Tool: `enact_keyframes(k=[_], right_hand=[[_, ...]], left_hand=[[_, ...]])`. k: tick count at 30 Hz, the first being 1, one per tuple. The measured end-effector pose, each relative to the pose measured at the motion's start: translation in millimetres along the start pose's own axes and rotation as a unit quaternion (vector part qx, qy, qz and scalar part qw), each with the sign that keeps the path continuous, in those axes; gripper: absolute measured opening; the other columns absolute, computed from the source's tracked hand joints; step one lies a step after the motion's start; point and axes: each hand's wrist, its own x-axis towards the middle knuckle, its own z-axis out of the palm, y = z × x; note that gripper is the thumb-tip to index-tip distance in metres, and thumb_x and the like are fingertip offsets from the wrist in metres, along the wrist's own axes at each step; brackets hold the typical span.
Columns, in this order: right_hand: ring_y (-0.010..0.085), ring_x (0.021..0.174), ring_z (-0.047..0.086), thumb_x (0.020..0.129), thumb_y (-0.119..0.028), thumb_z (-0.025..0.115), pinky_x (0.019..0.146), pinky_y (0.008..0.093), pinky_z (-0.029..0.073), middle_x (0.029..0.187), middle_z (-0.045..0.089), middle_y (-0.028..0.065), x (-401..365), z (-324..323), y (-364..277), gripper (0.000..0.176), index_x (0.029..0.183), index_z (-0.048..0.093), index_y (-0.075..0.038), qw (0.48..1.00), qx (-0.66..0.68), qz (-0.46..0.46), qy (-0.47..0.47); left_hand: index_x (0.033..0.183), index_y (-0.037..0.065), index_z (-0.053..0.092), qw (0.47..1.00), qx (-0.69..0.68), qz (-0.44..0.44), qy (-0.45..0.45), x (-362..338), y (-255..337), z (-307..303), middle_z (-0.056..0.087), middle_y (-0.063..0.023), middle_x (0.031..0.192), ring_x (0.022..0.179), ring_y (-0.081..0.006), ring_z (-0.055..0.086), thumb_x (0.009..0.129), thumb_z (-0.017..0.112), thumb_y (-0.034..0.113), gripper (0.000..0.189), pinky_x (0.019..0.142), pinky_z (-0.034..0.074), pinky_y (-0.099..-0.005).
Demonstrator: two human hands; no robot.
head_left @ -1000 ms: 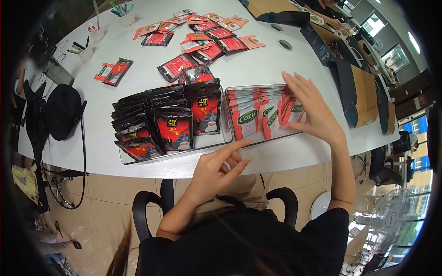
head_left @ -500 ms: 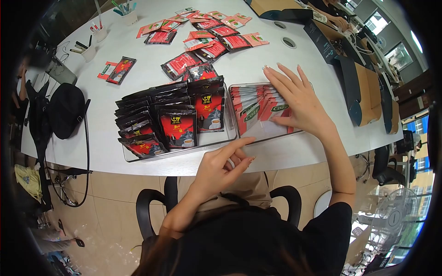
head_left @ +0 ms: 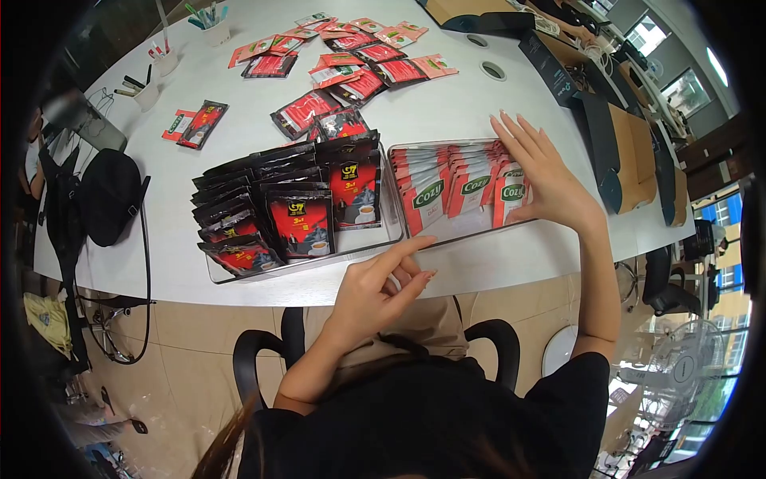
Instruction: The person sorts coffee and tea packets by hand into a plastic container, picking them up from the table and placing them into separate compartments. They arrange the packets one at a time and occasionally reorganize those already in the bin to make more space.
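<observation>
A clear tray (head_left: 471,234) holds several rows of pink-and-white Cozy sachets (head_left: 428,195) standing on edge. My right hand (head_left: 550,180) spans its right end, fingers stretched toward the back corner and thumb against the front of the rightmost row. My left hand (head_left: 375,291) hovers at the table's front edge with nothing in it, index finger extended toward the gap between the trays and the other fingers loosely bent. Left of that tray, a second clear tray (head_left: 363,254) is packed with black-and-red G7 3in1 coffee sachets (head_left: 299,223).
Loose sachets (head_left: 375,52) lie scattered across the far table. A Cozy and a G7 sachet (head_left: 203,124) lie at left, near pen cups (head_left: 146,97) and a black bag (head_left: 112,195). Open cardboard boxes (head_left: 634,156) line the right side, with another person's hand (head_left: 581,33) behind.
My right hand has slid right, from over the middle of the Cozy tray to its right end, uncovering the sachet rows. My left hand stays almost still.
</observation>
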Motion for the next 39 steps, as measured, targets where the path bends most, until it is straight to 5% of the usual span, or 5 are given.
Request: enact_keyframes(k=[12, 18, 21, 30, 39], right_hand=[[0.0345, 0.141, 0.023, 0.052, -0.008, 0.083, 0.118, 0.0480, 0.015, 0.151, 0.031, 0.0084, 1.3, -0.8, 8.6, 0.115, 0.150, 0.023, -0.018, 0.999, 0.025, 0.011, 0.023], [0.0308, 0.118, 0.053, 0.073, -0.006, 0.074, 0.098, 0.0404, 0.044, 0.127, 0.056, 0.0132, -4.6, -11.2, -17.9, 0.057, 0.127, 0.056, -0.008, 0.967, 0.187, -0.055, 0.164], [0.0284, 0.100, 0.062, 0.082, -0.010, 0.067, 0.082, 0.0370, 0.050, 0.111, 0.063, 0.0117, -15.8, -5.3, -47.1, 0.028, 0.109, 0.064, -0.002, 0.958, 0.285, -0.024, 0.026], [0.0309, 0.096, 0.062, 0.089, -0.024, 0.061, 0.081, 0.0374, 0.050, 0.105, 0.065, 0.0130, 3.4, 14.3, -82.2, 0.029, 0.106, 0.064, 0.000, 0.954, 0.254, -0.158, 0.004], [0.0262, 0.091, 0.063, 0.084, -0.011, 0.065, 0.078, 0.0342, 0.049, 0.098, 0.068, 0.0082, 25.7, -27.8, -67.9, 0.017, 0.098, 0.066, -0.002, 0.958, 0.265, -0.090, 0.061]], left_hand=[[0.124, 0.006, 0.059, 1.000, 0.016, -0.004, -0.020, 1.0, 4.3, -3.6, 0.067, -0.0023, 0.075, 0.063, -0.0052, 0.062, 0.084, 0.067, 0.003, 0.041, 0.049, 0.046, -0.0181], [0.123, 0.010, 0.059, 1.000, 0.022, 0.007, -0.006, 1.0, 1.4, -1.9, 0.064, -0.0025, 0.072, 0.054, -0.0081, 0.058, 0.084, 0.069, 0.010, 0.040, 0.048, 0.047, -0.0233], [0.124, 0.010, 0.059, 1.000, 0.025, -0.005, -0.017, 1.5, 3.4, -3.1, 0.064, -0.0028, 0.071, 0.054, -0.0082, 0.058, 0.083, 0.069, 0.011, 0.041, 0.048, 0.047, -0.0235], [0.123, 0.009, 0.058, 1.000, 0.020, 0.011, -0.016, -0.1, 2.2, -4.6, 0.066, -0.0046, 0.072, 0.054, -0.0124, 0.061, 0.083, 0.068, 0.009, 0.042, 0.051, 0.048, -0.0266], [0.126, 0.010, 0.057, 0.999, -0.013, 0.006, -0.035, -1.0, 0.4, -6.0, 0.064, -0.0031, 0.070, 0.053, -0.0104, 0.059, 0.085, 0.068, 0.011, 0.042, 0.050, 0.048, -0.0247]])
